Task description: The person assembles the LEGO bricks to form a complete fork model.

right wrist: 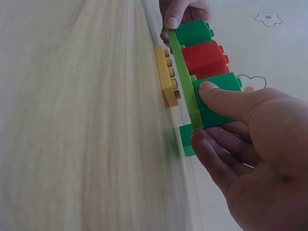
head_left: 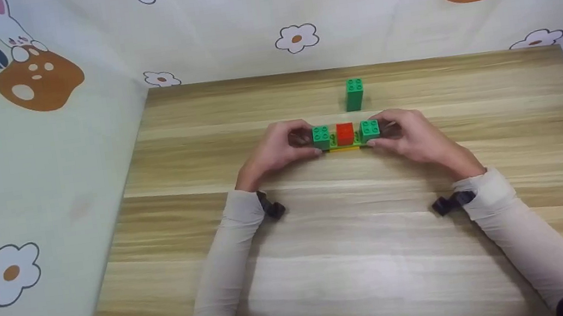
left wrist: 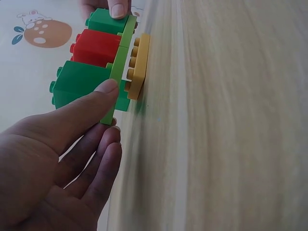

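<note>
My left hand (head_left: 280, 145) and right hand (head_left: 413, 134) hold the two ends of a toy building-brick assembly between thumb and fingers. Its base is a light green strip (left wrist: 117, 72), with a seam near its middle. On top stand a red brick (head_left: 345, 134) in the centre, a green brick (head_left: 321, 138) at the left end and another green brick (head_left: 370, 132) at the right end. Both wrist views show a flat yellow brick (right wrist: 165, 77) lying studs-up on the table beneath the strip, with a narrow gap between them.
Behind the assembly, a tall green brick stack (head_left: 354, 97) stands upright on the wooden table (head_left: 349, 247). A patterned cloth wall (head_left: 219, 29) rises along the table's back edge, and another runs along its left side.
</note>
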Demonstrator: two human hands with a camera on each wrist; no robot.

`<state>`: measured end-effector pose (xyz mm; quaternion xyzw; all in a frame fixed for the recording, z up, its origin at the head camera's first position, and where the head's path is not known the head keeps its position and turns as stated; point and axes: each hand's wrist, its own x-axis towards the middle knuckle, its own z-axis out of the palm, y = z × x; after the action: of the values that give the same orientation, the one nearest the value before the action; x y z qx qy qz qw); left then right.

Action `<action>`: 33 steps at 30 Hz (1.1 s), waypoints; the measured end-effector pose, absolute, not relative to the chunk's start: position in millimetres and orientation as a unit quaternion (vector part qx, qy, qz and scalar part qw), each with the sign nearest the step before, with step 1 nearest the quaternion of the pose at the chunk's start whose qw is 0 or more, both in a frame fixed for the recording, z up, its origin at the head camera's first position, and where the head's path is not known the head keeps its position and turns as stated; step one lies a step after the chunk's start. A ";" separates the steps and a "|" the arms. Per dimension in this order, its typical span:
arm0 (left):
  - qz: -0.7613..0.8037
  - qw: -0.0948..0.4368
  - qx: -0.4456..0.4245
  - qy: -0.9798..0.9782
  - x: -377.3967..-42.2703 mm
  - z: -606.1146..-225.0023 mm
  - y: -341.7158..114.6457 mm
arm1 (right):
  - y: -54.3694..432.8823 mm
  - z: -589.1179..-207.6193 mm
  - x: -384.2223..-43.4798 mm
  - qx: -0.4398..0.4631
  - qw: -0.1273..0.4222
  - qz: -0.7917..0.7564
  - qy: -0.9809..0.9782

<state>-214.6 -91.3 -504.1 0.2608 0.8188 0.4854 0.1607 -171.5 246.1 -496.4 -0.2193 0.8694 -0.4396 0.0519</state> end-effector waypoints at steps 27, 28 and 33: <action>0.489 0.164 0.259 0.817 -215.8 -509.9 -90.4 | 244.2 -501.9 -170.3 -0.212 0.067 -0.441 0.869; 0.488 0.165 0.257 0.817 -215.9 -510.2 -90.4 | 244.0 -501.7 -170.0 -0.212 0.068 -0.442 0.869; 0.480 0.162 0.258 0.822 -215.6 -509.4 -90.3 | 244.3 -502.6 -170.1 -0.213 0.071 -0.442 0.869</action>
<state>-215.6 -90.3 -509.4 0.2579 0.8225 0.4803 0.1622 -170.1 244.3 -502.6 -0.2132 0.8685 -0.4418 0.0713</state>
